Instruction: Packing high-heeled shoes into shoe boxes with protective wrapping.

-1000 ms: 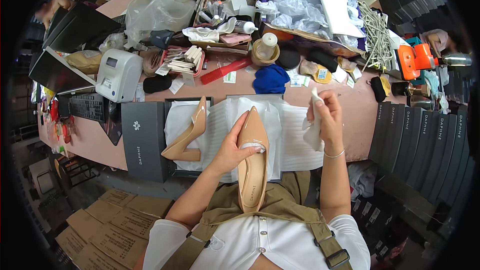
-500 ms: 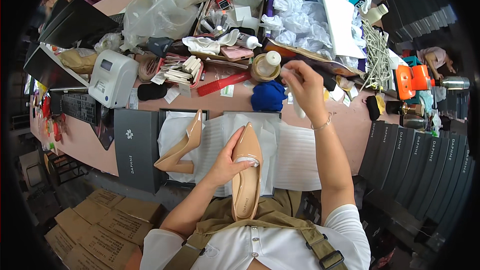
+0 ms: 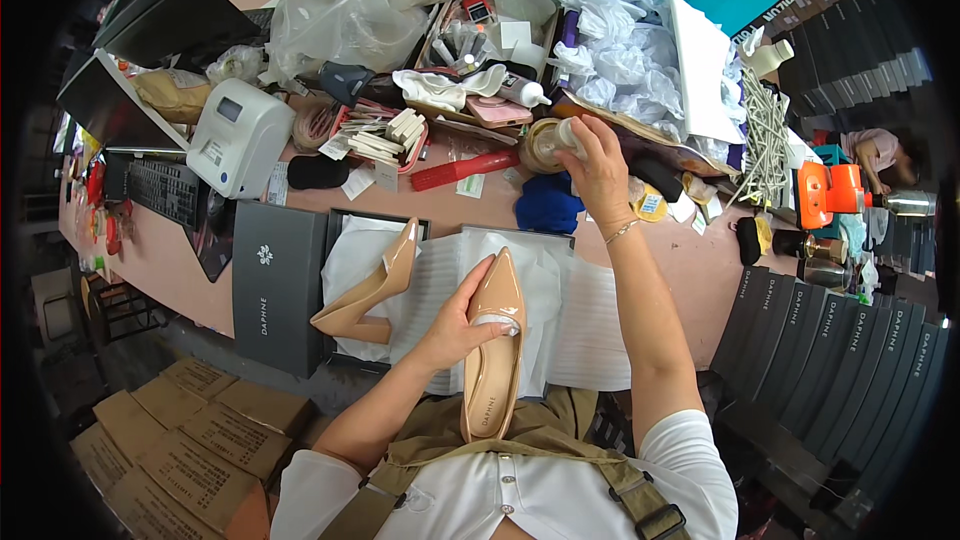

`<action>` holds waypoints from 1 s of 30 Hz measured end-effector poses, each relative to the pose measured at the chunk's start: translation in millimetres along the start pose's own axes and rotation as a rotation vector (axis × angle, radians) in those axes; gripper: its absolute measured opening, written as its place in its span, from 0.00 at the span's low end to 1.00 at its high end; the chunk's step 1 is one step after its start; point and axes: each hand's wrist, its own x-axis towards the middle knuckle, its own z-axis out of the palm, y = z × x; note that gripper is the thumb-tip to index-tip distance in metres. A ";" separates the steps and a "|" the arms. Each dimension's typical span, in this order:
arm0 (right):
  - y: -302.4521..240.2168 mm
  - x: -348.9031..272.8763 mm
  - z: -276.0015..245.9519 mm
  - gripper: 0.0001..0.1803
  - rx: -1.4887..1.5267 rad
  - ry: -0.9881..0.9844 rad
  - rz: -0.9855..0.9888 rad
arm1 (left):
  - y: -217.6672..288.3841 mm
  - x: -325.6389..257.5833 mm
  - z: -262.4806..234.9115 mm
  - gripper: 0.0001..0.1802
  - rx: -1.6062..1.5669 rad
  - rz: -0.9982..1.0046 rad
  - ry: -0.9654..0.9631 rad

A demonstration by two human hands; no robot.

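My left hand (image 3: 455, 330) is wrapped round a glossy beige pointed pump (image 3: 492, 385), toe pointing away from me. White stuffing shows in its opening beneath my thumb. Farther off, my right hand (image 3: 603, 170) closes its fingers on a small white-capped bottle (image 3: 570, 138), which stands by a yellowish roll-like ring (image 3: 541, 148). A blue cloth bundle (image 3: 547, 204) lies just below that hand. The matching pump (image 3: 372, 290) rests on its side on white paper in an open dark grey shoebox (image 3: 342, 365), left of my left hand.
The box lid (image 3: 275, 280) stands at the left. White foam sheeting (image 3: 598, 325) spreads across the pink table (image 3: 675, 270). A red tool (image 3: 462, 170), a label printer (image 3: 240, 140) and a box of crumpled paper (image 3: 635, 70) lie beyond. Dark shoeboxes (image 3: 835, 345) stand at right; cartons (image 3: 180, 440) sit lower left.
My right hand has moved up and slightly left onto the white-capped bottle. The white item that hung from its fingers no longer shows. My left hand keeps hold of the pump.
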 end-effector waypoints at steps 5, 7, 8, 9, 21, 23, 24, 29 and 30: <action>2.7 2.6 -3.3 0.24 0.190 0.002 0.114 | 8.2 -5.9 3.7 0.51 0.069 0.069 -0.032; 2.9 -11.5 -20.2 0.22 0.242 0.281 0.237 | 8.3 -6.1 0.2 0.51 0.073 0.103 -0.020; 6.0 -24.3 -29.9 0.21 0.280 0.395 0.409 | 3.0 -6.8 -2.7 0.52 0.056 0.102 -0.006; 9.4 -34.7 -39.9 0.21 0.428 0.519 0.592 | -0.6 -7.8 -3.7 0.52 0.039 0.100 0.009; -4.2 -5.3 -13.3 0.20 0.038 0.168 0.072 | 29.4 -0.9 -11.3 0.52 0.245 -0.028 -0.145; -17.9 -1.6 -4.4 0.19 0.055 0.069 0.141 | 36.9 -14.9 -15.4 0.51 0.219 -0.036 -0.148; -18.8 3.6 -8.2 0.18 0.035 0.065 0.150 | 40.5 -22.0 -14.4 0.51 0.227 -0.027 -0.122; -13.9 10.3 -27.5 0.10 0.083 0.052 0.172 | 31.8 -42.6 -7.7 0.51 0.216 0.040 -0.013; -17.9 1.1 -34.7 0.08 0.119 0.089 0.162 | 31.9 -43.7 -5.5 0.51 0.200 0.043 -0.011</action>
